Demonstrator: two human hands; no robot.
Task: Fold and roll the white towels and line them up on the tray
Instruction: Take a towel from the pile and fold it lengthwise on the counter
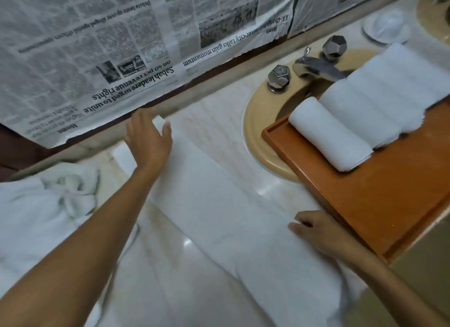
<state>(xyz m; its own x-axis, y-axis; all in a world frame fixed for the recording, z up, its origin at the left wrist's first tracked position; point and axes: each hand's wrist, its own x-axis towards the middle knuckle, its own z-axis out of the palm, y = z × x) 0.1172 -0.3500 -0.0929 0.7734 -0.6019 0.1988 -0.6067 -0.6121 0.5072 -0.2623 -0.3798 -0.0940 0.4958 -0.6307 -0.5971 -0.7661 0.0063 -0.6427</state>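
"White, the long towel [219, 205]: where does it lie?"

"Flat on the marble counter [214, 131], folded into a narrow strip that runs from the far left, by the wall, down to the near right."

"And the hands?"

"The left hand [148, 136] is at the strip's far end, palm down, fingers straight and spread, resting on the cloth. The right hand [316, 231] is at the strip's right edge, just beside the tray. Its fingers are curled against the cloth, but whether they pinch it I cannot tell."

"The tray?"

"The wooden tray [389, 192] sits to the right, lying across the beige basin [255, 122]. At its far end a small rolled towel [331, 136] lies on its side, touching a row of further white rolls [379, 93] packed side by side beyond it."

"Anything else?"

"A crumpled heap of white towels [43, 205] on the counter at the left, beside the left forearm. A metal tap [319, 67] with two faceted knobs stands at the basin's far rim. Newspaper [97, 46] covers the wall behind the counter."
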